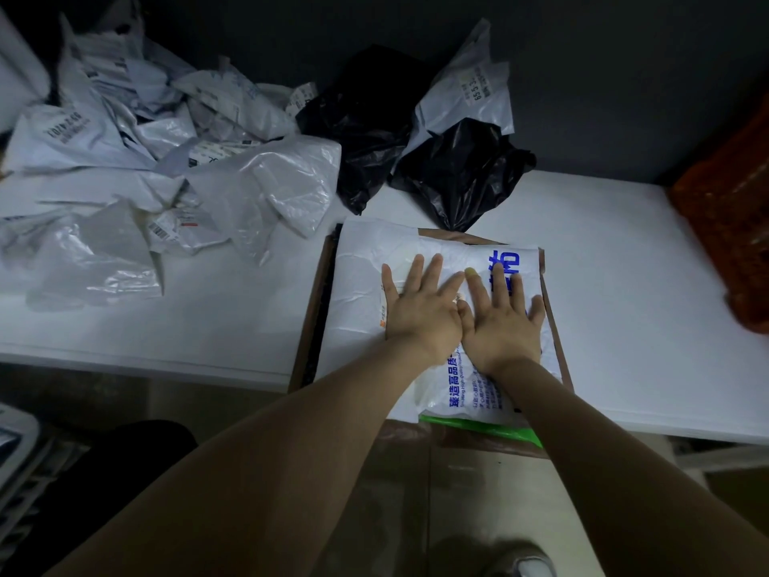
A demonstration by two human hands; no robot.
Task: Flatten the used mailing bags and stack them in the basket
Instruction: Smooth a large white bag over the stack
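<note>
Head view shows your two bare hands pressed flat, side by side, on a white mailing bag [470,310] printed with blue characters. Your left hand [420,310] lies palm down with its fingers spread and straight, gripping nothing; your right hand [501,322] does the same, its thumb touching the edge of the left hand. Both forearms reach forward from the bottom of the frame.

That bag is smooth, slightly wrinkled plastic, roughly rectangular, and it sits on top of a wider plain white bag [358,293] with soft creases. A strip of bright green plastic [482,428] peeks out under the near edge of the stack. All of this lies inside a shallow brown container [318,293] with straight, cardboard-like walls, which sits on the white table [624,306] and overhangs its near edge a little.

To your left, on the same table, a loose heap of crumpled bags [166,160] spreads out: glossy translucent white film, grey-white pouches with barcode labels and torn flaps. Behind the container, two black bags [449,172] of shiny, crinkled film sit bunched up, with a grey-white bag [470,93] bearing a printed label standing above them. At the right edge you can see something orange-red with a rough, woven texture [732,226]; what it is cannot be told.
</note>
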